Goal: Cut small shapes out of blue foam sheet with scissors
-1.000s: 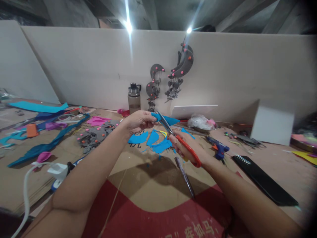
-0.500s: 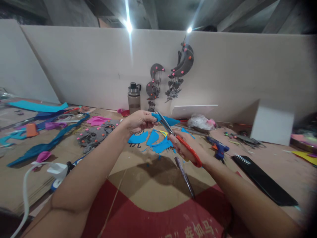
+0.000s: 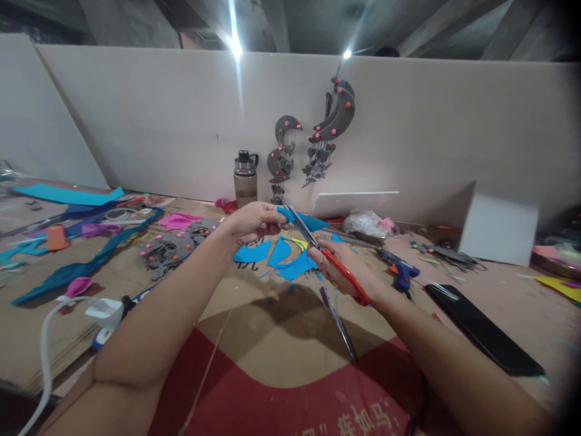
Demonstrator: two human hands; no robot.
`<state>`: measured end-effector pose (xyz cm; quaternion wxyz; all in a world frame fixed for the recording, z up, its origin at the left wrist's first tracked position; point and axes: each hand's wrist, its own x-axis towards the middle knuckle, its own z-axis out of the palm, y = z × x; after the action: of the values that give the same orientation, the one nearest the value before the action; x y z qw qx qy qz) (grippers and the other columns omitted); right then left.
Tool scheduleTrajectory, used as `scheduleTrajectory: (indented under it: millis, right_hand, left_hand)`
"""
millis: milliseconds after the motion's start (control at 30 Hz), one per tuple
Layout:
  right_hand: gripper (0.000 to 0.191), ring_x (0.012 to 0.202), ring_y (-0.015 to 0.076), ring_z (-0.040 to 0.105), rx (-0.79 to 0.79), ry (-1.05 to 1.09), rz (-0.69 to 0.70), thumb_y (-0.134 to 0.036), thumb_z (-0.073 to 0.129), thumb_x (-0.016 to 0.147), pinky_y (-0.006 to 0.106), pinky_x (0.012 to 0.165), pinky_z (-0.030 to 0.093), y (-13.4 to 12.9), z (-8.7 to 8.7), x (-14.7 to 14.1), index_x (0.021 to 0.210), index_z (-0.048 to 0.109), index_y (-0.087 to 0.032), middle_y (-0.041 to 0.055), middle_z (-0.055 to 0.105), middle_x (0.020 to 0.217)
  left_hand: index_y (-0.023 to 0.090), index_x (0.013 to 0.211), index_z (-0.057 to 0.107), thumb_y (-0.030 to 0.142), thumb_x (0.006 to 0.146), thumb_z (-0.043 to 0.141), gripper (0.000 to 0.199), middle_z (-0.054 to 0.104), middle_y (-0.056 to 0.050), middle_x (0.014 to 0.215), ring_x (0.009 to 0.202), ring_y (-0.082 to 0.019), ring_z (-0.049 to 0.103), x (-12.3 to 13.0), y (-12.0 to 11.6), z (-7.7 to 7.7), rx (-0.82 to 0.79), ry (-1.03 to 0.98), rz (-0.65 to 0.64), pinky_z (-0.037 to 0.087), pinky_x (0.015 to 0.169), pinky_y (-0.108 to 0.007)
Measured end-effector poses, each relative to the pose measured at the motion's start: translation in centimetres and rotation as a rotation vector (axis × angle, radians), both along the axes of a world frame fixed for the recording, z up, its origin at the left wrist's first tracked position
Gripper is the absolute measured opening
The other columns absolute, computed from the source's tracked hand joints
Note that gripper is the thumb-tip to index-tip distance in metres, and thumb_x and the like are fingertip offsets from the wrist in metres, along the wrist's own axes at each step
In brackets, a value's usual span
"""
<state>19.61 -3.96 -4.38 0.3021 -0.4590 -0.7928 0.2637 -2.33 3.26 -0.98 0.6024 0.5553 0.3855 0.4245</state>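
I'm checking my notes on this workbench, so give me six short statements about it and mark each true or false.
1. The left grip pinches a blue piece, while the right grip holds scissors. True.
2. The visible scissors handle is green. False: it is red.
3. A bottle stands left of the grey moons. True.
4. The bottle lies on its side. False: it is upright.
5. A pen lies on the cardboard. True.
6. The moons' dots are all green. False: they are pink and orange.
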Motion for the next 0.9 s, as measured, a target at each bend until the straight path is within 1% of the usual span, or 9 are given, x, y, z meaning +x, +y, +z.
scheduleTrajectory:
  millis: [300,533,700,900]
  right_hand:
    - [0.044,0.052,0.0106,0.039,0.018,-0.007,0.026,-0.060,0.047,0.092,0.024,0.051,0.029,-0.03,0.07,0.16,0.073,0.042,-0.021,-0.0034,0.045,0.060]
    - [0.045,0.057,0.0112,0.040,0.073,-0.078,0.019,-0.060,0.047,0.092,0.025,0.055,0.030,0.32,0.02,0.34,0.072,0.045,-0.020,-0.0030,0.045,0.064]
    - [0.044,0.057,0.0110,0.040,0.075,-0.072,0.012,-0.059,0.047,0.092,0.025,0.055,0.030,0.51,-0.21,0.28,0.072,0.046,-0.020,-0.0027,0.044,0.065]
    - [0.044,0.055,0.0110,0.039,0.061,-0.041,0.005,-0.060,0.049,0.090,0.025,0.053,0.029,0.41,-0.28,0.13,0.072,0.044,-0.020,-0.0033,0.042,0.062]
  left_hand:
    - [0.010,0.060,0.066,0.006,0.065,0.070,0.007,0.066,-0.008,0.061,0.048,-0.007,0.052,-0.04,0.09,-0.03,-0.015,-0.002,-0.003,0.039,0.049,-0.019]
    - [0.010,0.061,0.064,0.008,0.064,0.073,0.010,0.066,-0.007,0.061,0.050,-0.007,0.053,-0.22,0.31,-0.09,-0.019,0.023,-0.006,0.041,0.052,-0.020]
    - [0.010,0.061,0.063,0.010,0.062,0.076,0.013,0.065,-0.006,0.062,0.052,-0.008,0.055,-0.24,0.18,-0.02,-0.017,0.021,-0.019,0.043,0.054,-0.020]
    - [0.011,0.060,0.063,0.010,0.060,0.076,0.013,0.065,-0.005,0.060,0.056,-0.009,0.057,-0.21,0.20,-0.06,-0.026,0.013,-0.005,0.044,0.055,-0.020]
